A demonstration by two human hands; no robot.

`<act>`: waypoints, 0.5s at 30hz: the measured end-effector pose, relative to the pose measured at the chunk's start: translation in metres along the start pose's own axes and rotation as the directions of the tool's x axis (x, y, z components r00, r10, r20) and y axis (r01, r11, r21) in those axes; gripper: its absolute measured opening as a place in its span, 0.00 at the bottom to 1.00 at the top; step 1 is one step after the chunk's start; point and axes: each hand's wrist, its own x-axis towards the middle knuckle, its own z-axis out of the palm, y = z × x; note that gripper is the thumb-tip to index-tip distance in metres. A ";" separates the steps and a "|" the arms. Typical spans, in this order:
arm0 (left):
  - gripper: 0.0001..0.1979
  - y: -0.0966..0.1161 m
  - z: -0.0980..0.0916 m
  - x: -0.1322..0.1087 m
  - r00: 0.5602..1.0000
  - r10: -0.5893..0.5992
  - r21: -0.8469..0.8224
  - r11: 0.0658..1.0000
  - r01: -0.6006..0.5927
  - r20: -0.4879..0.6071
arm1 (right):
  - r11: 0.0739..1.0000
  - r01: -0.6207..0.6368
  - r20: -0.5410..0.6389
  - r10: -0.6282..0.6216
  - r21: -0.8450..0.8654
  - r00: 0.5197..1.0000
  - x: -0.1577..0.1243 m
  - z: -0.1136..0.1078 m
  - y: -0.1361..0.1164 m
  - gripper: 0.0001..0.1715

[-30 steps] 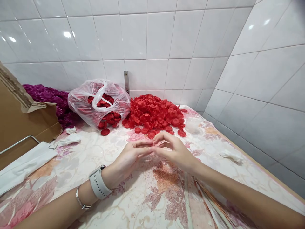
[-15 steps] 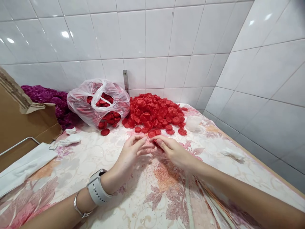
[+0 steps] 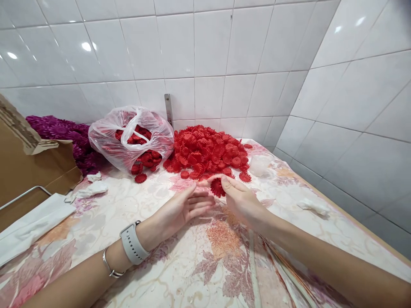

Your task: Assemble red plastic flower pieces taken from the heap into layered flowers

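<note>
My right hand (image 3: 239, 197) pinches a red plastic flower piece (image 3: 218, 187) between thumb and fingers, just above the flowered tablecloth (image 3: 180, 265). My left hand (image 3: 183, 208) lies beside it with the palm turned up and the fingers stretched toward the piece, holding nothing. A white watch and a thin bangle sit on the left wrist. Just beyond both hands lies a heap of the same red flower pieces (image 3: 208, 149).
A clear plastic bag (image 3: 130, 137) with more red pieces stands left of the heap. Purple flower pieces (image 3: 64, 132) lie behind it, beside a cardboard box (image 3: 28, 167). White paper (image 3: 32, 222) lies at the left, tiled walls at back and right, thin sticks (image 3: 282, 265) under my right forearm.
My right hand has lifted a red flower piece from the cloth near the heap. My left hand has turned palm up and opened beside it.
</note>
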 end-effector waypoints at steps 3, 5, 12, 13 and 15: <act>0.16 0.002 0.003 -0.002 0.998 0.059 -0.016 0.998 -0.059 -0.002 | 1.000 -0.019 0.048 0.019 -0.001 0.999 -0.004 0.002 0.001 0.19; 0.14 0.002 0.005 -0.004 0.994 0.096 -0.002 0.995 -0.096 0.050 | 0.999 -0.045 0.065 0.044 0.008 0.997 -0.006 0.003 0.001 0.19; 0.10 0.003 0.005 -0.005 0.999 0.011 -0.059 0.998 -0.013 -0.036 | 0.927 0.061 0.074 -0.036 -0.370 0.997 0.005 -0.008 -0.010 0.15; 0.09 0.004 0.005 -0.004 0.999 0.016 -0.054 0.998 -0.018 -0.049 | 0.885 0.082 0.035 -0.074 -0.458 0.997 0.011 -0.018 -0.016 0.15; 0.07 0.004 0.004 -0.003 0.998 0.020 -0.043 0.999 -0.022 -0.061 | 0.736 0.132 -0.093 -0.257 -0.664 0.962 0.025 -0.045 -0.030 0.14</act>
